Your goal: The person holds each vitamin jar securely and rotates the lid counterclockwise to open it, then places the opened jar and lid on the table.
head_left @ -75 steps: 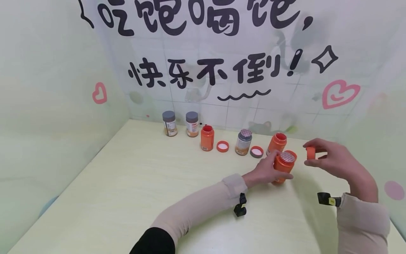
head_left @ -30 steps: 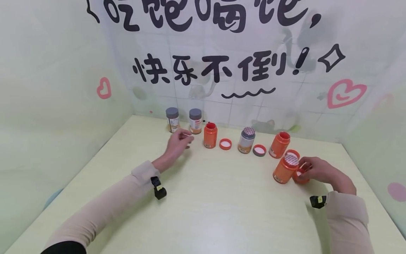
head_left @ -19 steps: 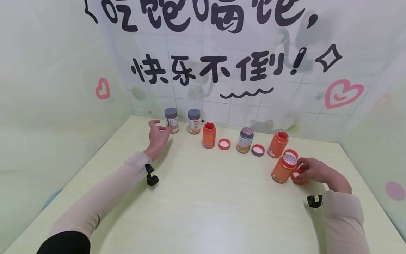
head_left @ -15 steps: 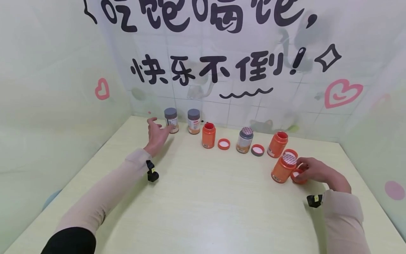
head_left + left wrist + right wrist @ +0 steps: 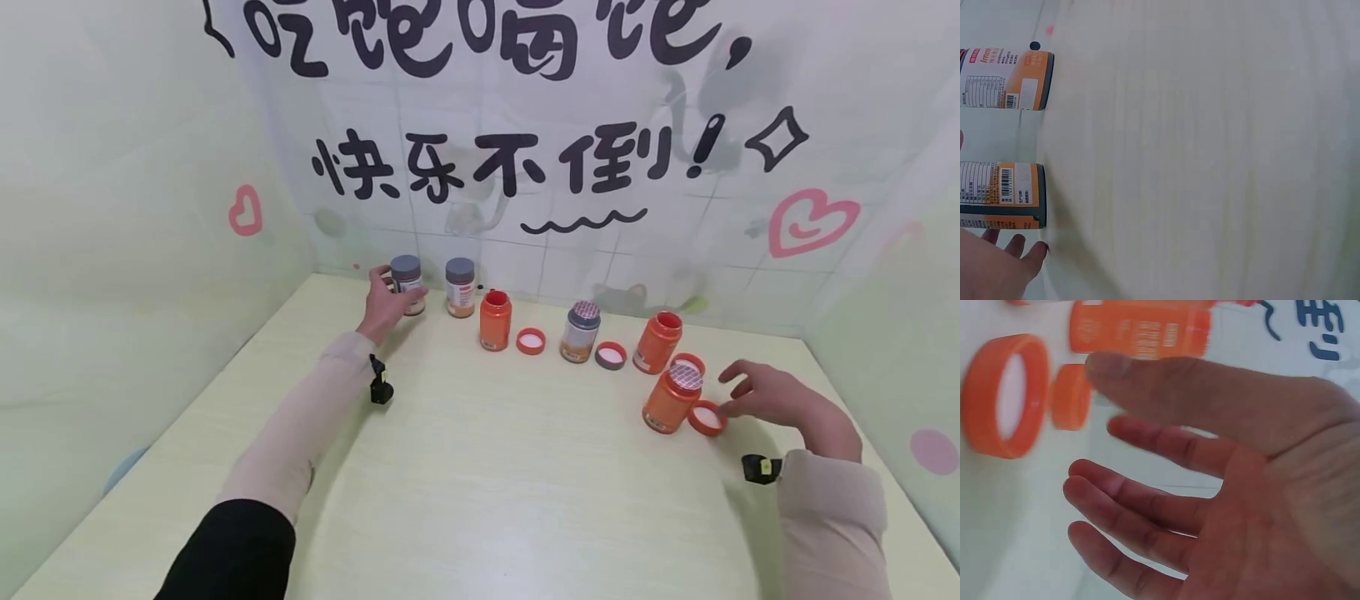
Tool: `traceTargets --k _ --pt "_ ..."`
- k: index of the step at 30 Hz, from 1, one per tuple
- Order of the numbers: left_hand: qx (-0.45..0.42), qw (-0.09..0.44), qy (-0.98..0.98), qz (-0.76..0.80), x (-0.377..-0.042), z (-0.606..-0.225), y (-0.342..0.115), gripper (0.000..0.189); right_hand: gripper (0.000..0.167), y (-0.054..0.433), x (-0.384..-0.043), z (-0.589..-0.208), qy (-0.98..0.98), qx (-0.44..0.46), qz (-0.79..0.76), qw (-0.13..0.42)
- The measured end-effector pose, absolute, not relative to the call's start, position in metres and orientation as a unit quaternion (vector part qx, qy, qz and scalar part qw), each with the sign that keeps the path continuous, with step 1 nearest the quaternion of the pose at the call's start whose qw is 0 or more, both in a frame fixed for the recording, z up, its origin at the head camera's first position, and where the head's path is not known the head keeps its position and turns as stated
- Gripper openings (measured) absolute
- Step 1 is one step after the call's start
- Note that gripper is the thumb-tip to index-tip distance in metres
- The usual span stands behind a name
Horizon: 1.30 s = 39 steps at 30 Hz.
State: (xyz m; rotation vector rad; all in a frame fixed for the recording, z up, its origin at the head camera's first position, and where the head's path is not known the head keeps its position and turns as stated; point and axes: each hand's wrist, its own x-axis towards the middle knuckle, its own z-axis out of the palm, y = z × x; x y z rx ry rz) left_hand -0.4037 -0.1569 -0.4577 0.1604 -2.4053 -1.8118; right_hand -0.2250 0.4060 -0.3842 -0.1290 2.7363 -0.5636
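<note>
My left hand [image 5: 387,305] is round a grey-lidded jar [image 5: 407,283] at the back left, thumb across its front and fingers along its left side. In the left wrist view the jar [image 5: 1004,194] shows a white and orange label, with fingertips [image 5: 1035,257] right at its side. My right hand [image 5: 776,398] is raised just right of an upturned orange lid [image 5: 707,417], its fingers loosely spread and holding nothing. The same lid [image 5: 1007,397] lies beyond the thumb [image 5: 1147,387] in the right wrist view. Beside it stands an orange jar [image 5: 670,403] with a patterned seal.
Another grey-lidded jar [image 5: 460,288] stands right of the left hand. Further along are an uncapped orange jar [image 5: 495,323], an orange lid [image 5: 530,340], a sealed grey jar [image 5: 580,335], a grey lid [image 5: 611,356] and another uncapped orange jar [image 5: 657,343]. A printed cloth backdrop rises behind.
My left hand has gone from the sealed orange jar to the far-left grey-lidded jar and closed round it. My right hand has set the orange lid down, let go and drawn back rightward.
</note>
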Motion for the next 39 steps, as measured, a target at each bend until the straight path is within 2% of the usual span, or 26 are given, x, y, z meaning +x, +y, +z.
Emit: traceTargets --k 5,11,15,20,27,33,39 --pt "0.04 0.052 -0.791 -0.608 -0.411 -0.462 -0.154 0.083 0.061 0.398 -0.21 -0.357 0.973 -0.045 -0.181 0.136" --pt "0.026 0.058 -0.807 -0.588 -0.411 -0.46 -0.152 0.072 0.045 0.378 -0.195 -0.334 0.975 -0.066 -0.174 0.121" --pt "0.021 0.057 -0.809 -0.585 -0.407 -0.459 -0.154 0.072 0.037 0.36 -0.186 -0.327 0.972 -0.09 -0.179 0.123" --pt "0.03 0.046 -0.802 -0.595 -0.401 -0.46 -0.153 0.073 0.029 0.335 -0.182 -0.324 0.965 -0.13 -0.194 0.12" --pt "0.05 0.043 -0.78 -0.622 -0.385 -0.456 -0.141 0.07 0.034 0.305 -0.186 -0.327 0.949 -0.172 -0.239 0.11" --pt "0.036 0.041 -0.754 -0.654 -0.358 -0.45 -0.127 0.066 0.032 0.285 -0.189 -0.334 0.946 -0.205 -0.246 0.052" --pt "0.014 -0.006 -0.744 -0.668 -0.333 -0.447 -0.108 0.066 0.031 0.272 -0.195 -0.339 0.947 -0.215 -0.24 0.001"
